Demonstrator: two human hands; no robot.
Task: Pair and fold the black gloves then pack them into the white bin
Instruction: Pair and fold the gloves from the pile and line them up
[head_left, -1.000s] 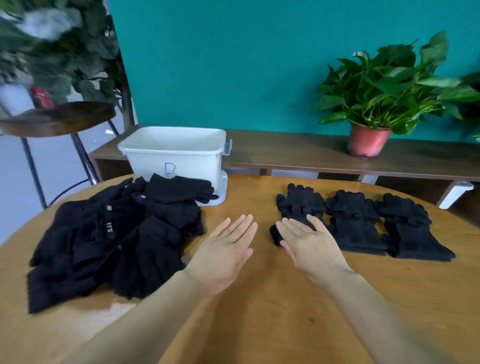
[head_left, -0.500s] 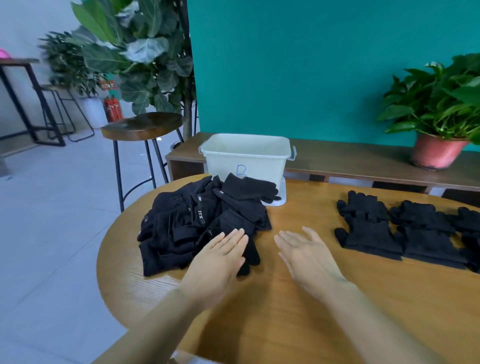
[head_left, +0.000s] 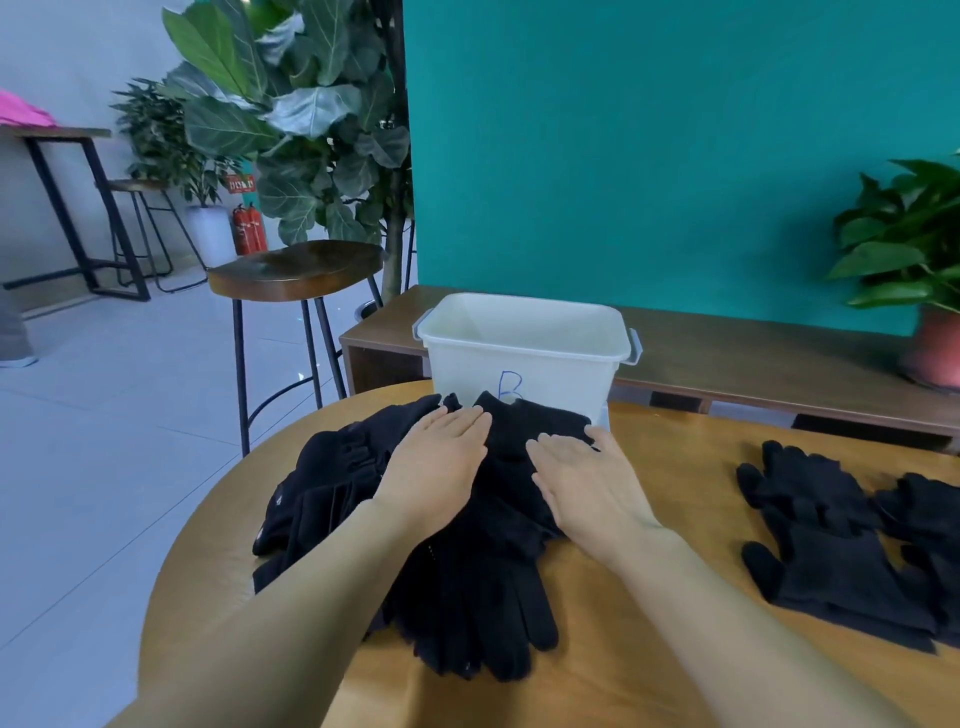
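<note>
fingers (head_left: 465, 423) straight, left hand (head_left: 436, 467) and right hand (head_left: 587, 483) flat on the glove pile (head_left: 467, 597), white bin (head_left: 519, 358) just behind.

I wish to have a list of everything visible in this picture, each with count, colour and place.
glove pile: one, black, table's left part, before the bin
glove stacks: at least two, black, table's right part, at the frame edge
bin: one, white, blue letter B, table's far side
table: one, round, light wood
bench: one, brown, along teal wall
stool: one, dark seat, left of table
potted plant: one, green, reddish pot, on the bench
tall plant: one, green, behind the stool
fire extinguishers: two, red, far left floor
left hand: one, flat on the glove pile
right hand: one, flat on the glove pile
</note>
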